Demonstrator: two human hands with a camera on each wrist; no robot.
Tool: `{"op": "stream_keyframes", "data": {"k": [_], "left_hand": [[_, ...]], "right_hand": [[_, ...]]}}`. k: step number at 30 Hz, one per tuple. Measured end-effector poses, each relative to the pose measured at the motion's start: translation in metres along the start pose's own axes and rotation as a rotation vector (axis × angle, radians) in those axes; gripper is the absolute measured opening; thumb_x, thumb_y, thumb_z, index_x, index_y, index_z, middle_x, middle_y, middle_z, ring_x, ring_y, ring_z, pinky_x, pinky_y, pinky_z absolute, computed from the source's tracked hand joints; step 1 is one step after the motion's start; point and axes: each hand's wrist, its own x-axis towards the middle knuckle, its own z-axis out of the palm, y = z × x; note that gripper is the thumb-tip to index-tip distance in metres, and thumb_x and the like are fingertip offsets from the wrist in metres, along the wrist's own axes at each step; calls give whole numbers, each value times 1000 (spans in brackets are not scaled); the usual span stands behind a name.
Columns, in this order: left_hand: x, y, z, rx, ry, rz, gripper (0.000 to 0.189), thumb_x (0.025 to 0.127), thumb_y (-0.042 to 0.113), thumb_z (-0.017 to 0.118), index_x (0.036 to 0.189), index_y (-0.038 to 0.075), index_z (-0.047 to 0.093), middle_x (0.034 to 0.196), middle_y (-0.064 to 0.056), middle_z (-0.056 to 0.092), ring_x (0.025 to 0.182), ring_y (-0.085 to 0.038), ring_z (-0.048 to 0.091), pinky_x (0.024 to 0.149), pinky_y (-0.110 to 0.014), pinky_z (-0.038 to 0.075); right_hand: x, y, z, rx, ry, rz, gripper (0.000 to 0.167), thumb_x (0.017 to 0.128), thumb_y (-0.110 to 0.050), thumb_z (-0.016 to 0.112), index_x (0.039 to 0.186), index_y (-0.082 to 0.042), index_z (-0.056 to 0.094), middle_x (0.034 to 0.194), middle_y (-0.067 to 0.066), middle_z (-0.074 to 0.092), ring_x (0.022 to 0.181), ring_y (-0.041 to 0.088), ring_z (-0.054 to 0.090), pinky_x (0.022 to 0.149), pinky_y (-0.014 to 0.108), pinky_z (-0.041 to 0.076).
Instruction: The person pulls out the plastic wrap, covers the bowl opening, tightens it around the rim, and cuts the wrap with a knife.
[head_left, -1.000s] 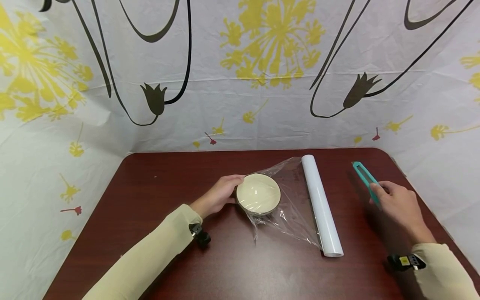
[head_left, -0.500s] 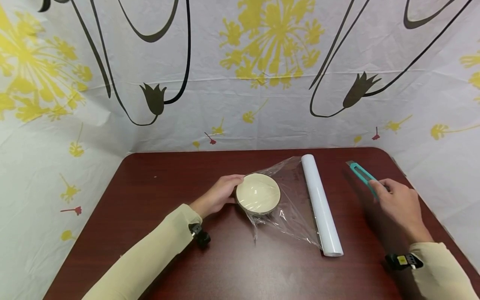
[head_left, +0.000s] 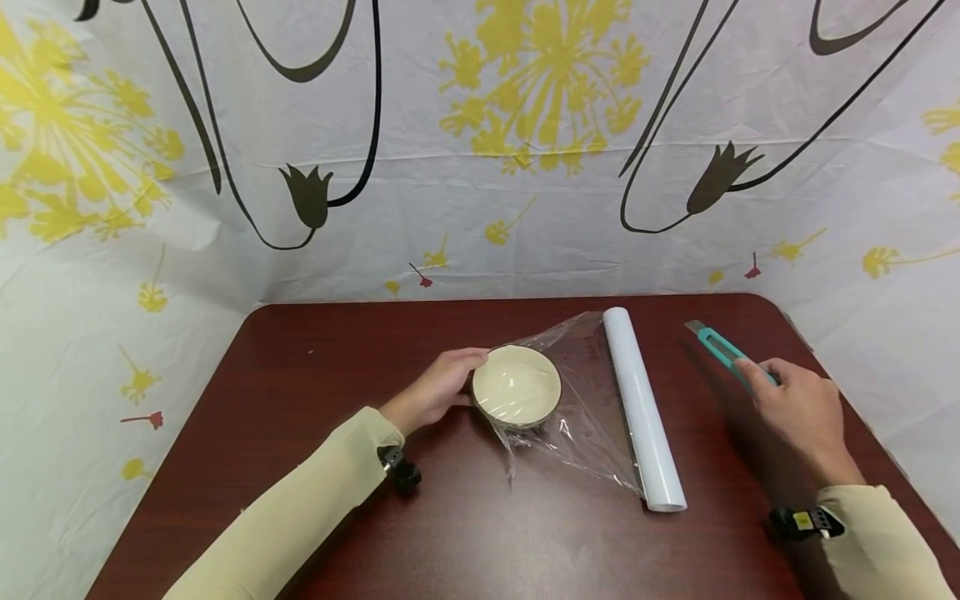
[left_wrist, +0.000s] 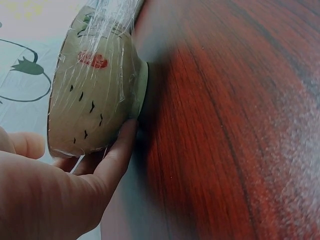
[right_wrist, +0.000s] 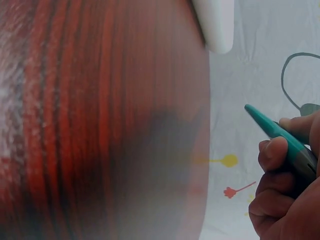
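Note:
A cream bowl stands on the table with clear plastic wrap stretched over its top. My left hand grips its left side, thumb at the rim and fingers under the wall. In the left wrist view the bowl's outside carries a red mark and small black strokes beneath the wrap. From the bowl, the wrap runs right to a white roll. Further right, my right hand holds a teal utility knife above the table, its blade out and pointing up-left.
The dark red wooden table has its far edge against a white cloth printed with yellow and dark flowers. That cloth also hangs along both sides. The roll lies lengthwise between the bowl and my right hand.
The knife has swung leftward in my right hand, and its blade now shows beyond the tip. My right hand has shifted slightly left. My left hand, the bowl and the roll stay put.

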Motion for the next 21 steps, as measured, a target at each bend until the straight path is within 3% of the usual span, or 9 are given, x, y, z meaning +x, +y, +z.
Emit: {"op": "stream_keyframes", "data": {"k": [10, 15, 21], "left_hand": [[0, 2, 0, 11, -2, -2, 47, 115, 17, 52, 157, -3, 56, 155, -21, 57, 110, -21, 63, 97, -53, 60], [-1, 6, -1, 71, 2, -12, 46, 114, 19, 53, 155, -1, 59, 152, -19, 60, 109, -22, 63, 94, -51, 61], [6, 19, -3, 184, 20, -19, 43, 112, 20, 57, 150, 3, 67, 147, -13, 67, 103, -19, 65, 85, -39, 62]], "right_hand": [[-2, -3, 3, -34, 50, -13, 55, 112, -44, 63, 68, -13, 55, 56, 0, 43, 56, 22, 40, 54, 38, 31], [-2, -7, 5, -29, 48, 2, 57, 111, -47, 64, 66, -13, 56, 56, 0, 42, 57, 21, 41, 58, 40, 31], [-1, -18, -1, 109, -38, 127, 60, 110, -57, 61, 77, -8, 64, 62, 3, 53, 68, 20, 46, 60, 39, 34]]}}
